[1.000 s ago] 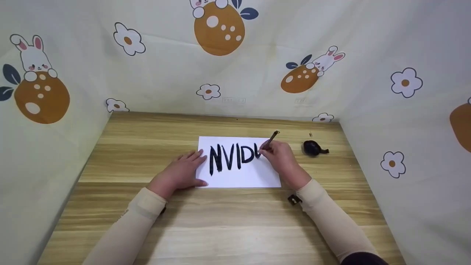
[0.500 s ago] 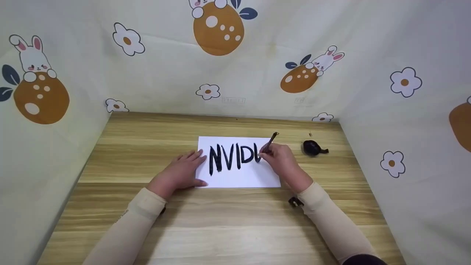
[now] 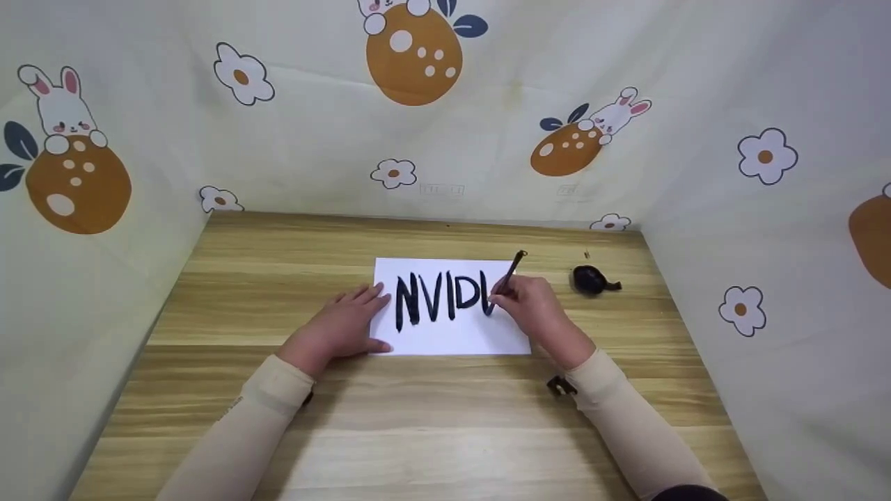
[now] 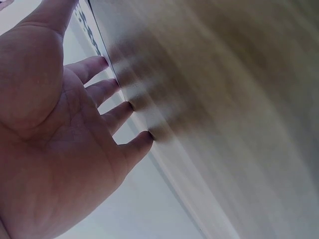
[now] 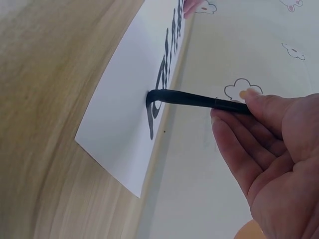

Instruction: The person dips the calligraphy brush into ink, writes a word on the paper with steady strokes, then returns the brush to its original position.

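A white sheet of paper (image 3: 445, 339) lies on the wooden table, with large black letters "NVID" and a further slanting stroke painted across it. My right hand (image 3: 539, 309) pinches a dark writing brush (image 3: 510, 270) between thumb and fingers, its handle leaning up to the right. In the right wrist view the soft black tip bends against the paper at the end of that last stroke. My left hand (image 3: 342, 323) rests with spread, fairly straight fingers on the paper's left edge; the left wrist view shows the palm and fingertips (image 4: 142, 142) down on the surface.
A small round black ink dish (image 3: 589, 280) with a stubby handle or spout stands right of the paper. A tiny dark speck (image 3: 587, 255) lies behind it. Patterned cloth (image 3: 313, 139) walls the table in at the back and both sides.
My right hand and the brush have moved a little down and toward me, lengthening the last black stroke. The left hand has stayed in place.
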`<state>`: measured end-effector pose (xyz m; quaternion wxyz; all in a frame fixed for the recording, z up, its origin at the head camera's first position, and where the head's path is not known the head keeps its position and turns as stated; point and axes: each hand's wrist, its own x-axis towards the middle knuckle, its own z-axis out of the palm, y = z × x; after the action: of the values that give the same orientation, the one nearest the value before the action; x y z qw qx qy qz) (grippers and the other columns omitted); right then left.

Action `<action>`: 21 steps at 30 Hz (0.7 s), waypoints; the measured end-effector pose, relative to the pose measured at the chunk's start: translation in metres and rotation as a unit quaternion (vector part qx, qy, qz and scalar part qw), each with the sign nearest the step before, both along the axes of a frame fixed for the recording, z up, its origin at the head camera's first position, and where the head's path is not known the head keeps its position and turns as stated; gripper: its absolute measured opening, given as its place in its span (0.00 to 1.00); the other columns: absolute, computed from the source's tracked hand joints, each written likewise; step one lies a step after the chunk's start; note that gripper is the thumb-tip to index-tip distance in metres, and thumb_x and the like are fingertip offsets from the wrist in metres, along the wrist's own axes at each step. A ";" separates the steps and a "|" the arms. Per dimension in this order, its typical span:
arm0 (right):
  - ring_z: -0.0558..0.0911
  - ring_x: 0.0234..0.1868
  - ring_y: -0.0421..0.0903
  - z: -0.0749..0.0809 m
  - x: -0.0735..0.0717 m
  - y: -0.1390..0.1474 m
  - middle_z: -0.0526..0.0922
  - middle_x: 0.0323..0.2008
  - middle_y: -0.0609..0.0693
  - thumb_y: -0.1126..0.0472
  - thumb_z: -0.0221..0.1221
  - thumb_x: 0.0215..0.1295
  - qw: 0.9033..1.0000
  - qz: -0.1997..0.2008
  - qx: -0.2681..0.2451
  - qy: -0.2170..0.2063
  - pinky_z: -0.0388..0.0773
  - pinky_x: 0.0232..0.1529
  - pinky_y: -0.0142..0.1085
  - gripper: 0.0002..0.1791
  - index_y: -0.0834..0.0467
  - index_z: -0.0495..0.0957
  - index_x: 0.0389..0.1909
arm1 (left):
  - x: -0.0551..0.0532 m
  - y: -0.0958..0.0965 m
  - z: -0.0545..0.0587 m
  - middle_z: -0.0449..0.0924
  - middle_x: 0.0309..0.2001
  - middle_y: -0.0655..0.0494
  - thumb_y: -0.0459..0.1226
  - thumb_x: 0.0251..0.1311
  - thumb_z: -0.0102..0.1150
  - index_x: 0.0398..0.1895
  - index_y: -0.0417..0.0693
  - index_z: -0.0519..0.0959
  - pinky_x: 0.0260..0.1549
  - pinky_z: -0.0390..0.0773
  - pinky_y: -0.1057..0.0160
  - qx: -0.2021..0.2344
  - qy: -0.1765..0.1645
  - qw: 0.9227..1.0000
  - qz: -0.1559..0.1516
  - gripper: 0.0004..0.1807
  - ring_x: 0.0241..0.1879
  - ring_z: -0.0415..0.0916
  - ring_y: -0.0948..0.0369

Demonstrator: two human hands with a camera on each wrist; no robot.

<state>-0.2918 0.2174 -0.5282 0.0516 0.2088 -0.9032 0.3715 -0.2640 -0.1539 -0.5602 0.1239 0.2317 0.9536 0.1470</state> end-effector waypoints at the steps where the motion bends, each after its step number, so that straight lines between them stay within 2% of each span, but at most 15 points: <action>1: 0.86 0.32 0.42 0.000 0.001 0.000 0.92 0.32 0.50 0.67 0.75 0.69 1.000 0.001 0.000 0.001 0.84 0.36 0.34 0.03 0.62 0.90 0.37 | 0.000 0.000 -0.001 0.53 0.88 0.40 0.63 0.66 0.74 0.87 0.42 0.63 0.76 0.57 0.23 0.000 0.001 1.000 0.000 0.56 0.86 0.50 0.35; 7: 0.86 0.32 0.42 0.000 0.003 0.002 0.92 0.32 0.50 0.66 0.75 0.69 1.000 0.008 0.007 0.008 0.84 0.35 0.35 0.03 0.62 0.90 0.37 | -0.002 -0.001 -0.002 0.52 0.89 0.41 0.64 0.66 0.73 0.87 0.42 0.62 0.76 0.57 0.23 -0.001 0.002 1.000 -0.001 0.57 0.86 0.50 0.35; 16: 0.89 0.34 0.45 0.001 0.006 0.004 0.93 0.34 0.52 0.67 0.75 0.69 1.000 0.013 -0.005 0.015 0.88 0.38 0.37 0.03 0.62 0.90 0.37 | 0.000 0.000 0.001 0.52 0.89 0.41 0.64 0.66 0.73 0.88 0.43 0.62 0.77 0.55 0.24 -0.002 -0.004 1.000 0.003 0.57 0.86 0.49 0.35; 21: 0.89 0.34 0.44 0.007 0.009 0.009 0.92 0.33 0.51 0.66 0.75 0.70 0.999 0.010 -0.023 0.042 0.87 0.38 0.36 0.03 0.61 0.90 0.36 | -0.001 -0.001 0.000 0.51 0.89 0.42 0.64 0.66 0.73 0.88 0.43 0.62 0.77 0.55 0.24 -0.002 -0.006 1.000 0.003 0.57 0.86 0.49 0.35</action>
<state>-0.2826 0.2260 -0.5217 0.0902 0.2319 -0.8892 0.3840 -0.2648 -0.1544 -0.5601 0.1300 0.2278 0.9538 0.1467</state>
